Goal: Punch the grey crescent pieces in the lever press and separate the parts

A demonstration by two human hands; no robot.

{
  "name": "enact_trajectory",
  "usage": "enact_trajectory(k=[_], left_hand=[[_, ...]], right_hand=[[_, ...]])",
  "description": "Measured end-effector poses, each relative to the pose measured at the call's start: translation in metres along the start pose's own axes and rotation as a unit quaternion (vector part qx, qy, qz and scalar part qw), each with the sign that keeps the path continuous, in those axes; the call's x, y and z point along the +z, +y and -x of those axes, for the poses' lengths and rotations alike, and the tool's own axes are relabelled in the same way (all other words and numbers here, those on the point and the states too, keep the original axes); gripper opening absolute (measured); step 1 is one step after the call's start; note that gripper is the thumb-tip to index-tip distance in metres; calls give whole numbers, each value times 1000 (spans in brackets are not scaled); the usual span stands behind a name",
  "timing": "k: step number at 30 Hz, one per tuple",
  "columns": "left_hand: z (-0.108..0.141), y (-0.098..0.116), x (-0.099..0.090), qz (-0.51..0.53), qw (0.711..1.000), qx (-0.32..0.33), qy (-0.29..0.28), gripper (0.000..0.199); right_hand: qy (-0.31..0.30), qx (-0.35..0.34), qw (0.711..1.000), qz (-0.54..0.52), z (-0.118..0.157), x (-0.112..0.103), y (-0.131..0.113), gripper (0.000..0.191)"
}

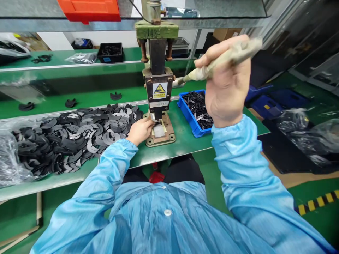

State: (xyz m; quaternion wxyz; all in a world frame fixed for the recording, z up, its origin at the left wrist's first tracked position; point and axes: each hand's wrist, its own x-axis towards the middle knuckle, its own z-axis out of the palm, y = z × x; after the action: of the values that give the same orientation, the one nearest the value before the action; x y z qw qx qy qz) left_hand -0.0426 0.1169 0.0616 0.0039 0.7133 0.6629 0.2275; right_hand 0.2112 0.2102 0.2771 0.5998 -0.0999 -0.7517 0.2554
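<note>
A hand press (159, 53) with a yellow warning label stands at the bench's front edge. My right hand (227, 77) is raised to the right of it, closed round its pale wrapped lever (197, 74), which slants up and to the right. My left hand (141, 129) rests at the press base (160, 141), fingertips pinched together just beside the bottom of the ram. Whatever those fingers hold is hidden. A light metal plate (159, 131) lies on the base close to them. Left of this hand spreads a heap of black curved parts (79, 130).
Right of the press is a blue bin (196, 131) of narrow black parts. Clear plastic (13, 158) lies at the heap's left end. A black tray (109, 58) sits on the rear shelf, and an orange-red bin (90, 10) overhangs above. A few curved parts (70, 102) lie behind the heap.
</note>
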Motion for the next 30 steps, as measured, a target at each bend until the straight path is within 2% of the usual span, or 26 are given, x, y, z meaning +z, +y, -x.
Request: enact_trajectory(k=[3, 8, 14, 19, 22, 24, 26, 28, 30], left_hand=[[-2, 1, -1, 6, 1000, 10, -11, 31], [-2, 0, -2, 15, 1000, 19, -18, 33], [-2, 0, 0, 11, 1000, 22, -18, 35], [8, 11, -8, -2, 1000, 2, -16, 32], [33, 20, -19, 26, 1000, 11, 6, 33], [59, 24, -26, 42, 999, 3, 30, 34], [92, 24, -34, 60, 995, -19, 77, 31], [130, 14, -42, 71, 985, -60, 144, 26], [169, -9, -53, 47, 970, -127, 201, 21]], right_hand=[[-13, -11, 1000, 14, 15, 1, -5, 45], [-48, -9, 999, 12, 62, -3, -2, 33], [32, -28, 998, 43, 124, 11, 21, 26], [95, -49, 994, 14, 137, 22, 35, 19], [149, -66, 987, 11, 137, 23, 48, 24], [171, -80, 982, 14, 137, 23, 59, 35], [167, -105, 980, 25, 136, 23, 67, 47], [166, -124, 977, 44, 135, 23, 72, 60], [169, -72, 979, 84, 135, 25, 75, 77]])
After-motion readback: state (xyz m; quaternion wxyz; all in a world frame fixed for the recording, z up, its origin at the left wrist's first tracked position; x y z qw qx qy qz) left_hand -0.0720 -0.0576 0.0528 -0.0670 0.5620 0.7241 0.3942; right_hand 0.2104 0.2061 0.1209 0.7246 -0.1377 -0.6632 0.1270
